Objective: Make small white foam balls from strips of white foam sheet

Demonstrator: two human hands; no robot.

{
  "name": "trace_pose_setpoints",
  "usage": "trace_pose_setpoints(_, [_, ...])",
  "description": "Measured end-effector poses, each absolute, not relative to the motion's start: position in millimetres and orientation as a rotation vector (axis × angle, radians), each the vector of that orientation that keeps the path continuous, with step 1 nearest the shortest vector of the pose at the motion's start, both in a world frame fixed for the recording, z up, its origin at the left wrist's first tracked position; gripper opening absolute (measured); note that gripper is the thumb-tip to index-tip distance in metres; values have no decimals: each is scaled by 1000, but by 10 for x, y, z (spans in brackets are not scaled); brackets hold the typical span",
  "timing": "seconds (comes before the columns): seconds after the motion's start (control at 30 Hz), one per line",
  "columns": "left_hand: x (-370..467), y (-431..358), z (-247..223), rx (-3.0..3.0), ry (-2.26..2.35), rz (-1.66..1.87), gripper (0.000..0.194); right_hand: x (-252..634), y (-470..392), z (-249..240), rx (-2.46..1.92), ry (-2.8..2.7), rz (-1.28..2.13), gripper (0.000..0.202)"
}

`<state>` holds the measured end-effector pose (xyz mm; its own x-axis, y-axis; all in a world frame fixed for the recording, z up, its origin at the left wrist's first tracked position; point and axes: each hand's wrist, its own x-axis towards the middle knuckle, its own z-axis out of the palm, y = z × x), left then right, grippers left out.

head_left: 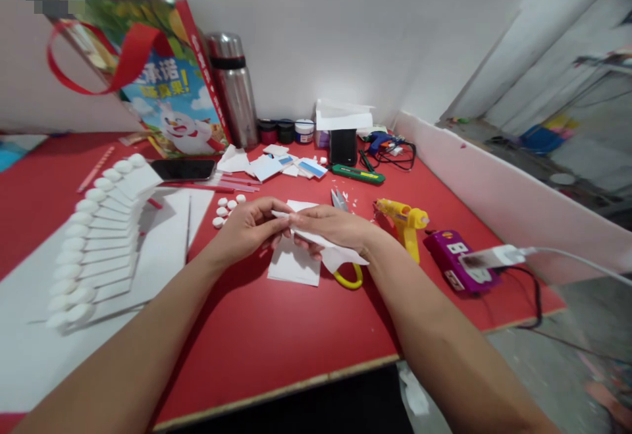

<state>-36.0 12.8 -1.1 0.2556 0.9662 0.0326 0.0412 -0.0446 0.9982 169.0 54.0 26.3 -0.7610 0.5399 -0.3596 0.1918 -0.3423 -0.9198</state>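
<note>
Between both hands, above the middle of the red table, is a piece of white paper [340,253] with a loose end drooping to the right. My left hand [255,224] pinches its left end between thumb and fingers. Over its upper side lies my right hand [332,226], closed on it with some fingertips underneath. Below the hands, more white paper [293,269] rests flat on the table. Scissors [351,276] with yellow handles lie partly under the right hand, blades pointing away. Several small white round pieces [228,207] sit just beyond the left hand.
At left, a curved white model [106,230] with round tops stands on white sheets. A yellow glue gun [405,220] and a purple power block [459,263] with cables are at right. Behind are a green cutter [356,174], a phone [182,170], a steel flask [234,91] and a gift box [168,91].
</note>
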Motion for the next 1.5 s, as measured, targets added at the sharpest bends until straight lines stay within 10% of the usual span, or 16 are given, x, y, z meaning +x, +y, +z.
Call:
trace_pose_setpoints(0.53, [-348, 159, -96, 2233, 1060, 1278, 16, 1709, 633, 234, -993, -1379, 2350, 24])
trace_pose_setpoints(0.8, [-307, 155, -114, 1468, 1168, 914, 29, 1648, 640, 190, -1134, -1595, 1948, 24])
trace_pose_setpoints(1.5, [-262, 137, -76, 1259, 1022, 833, 43, 1699, 598, 254, -1009, -1633, 2143, 22])
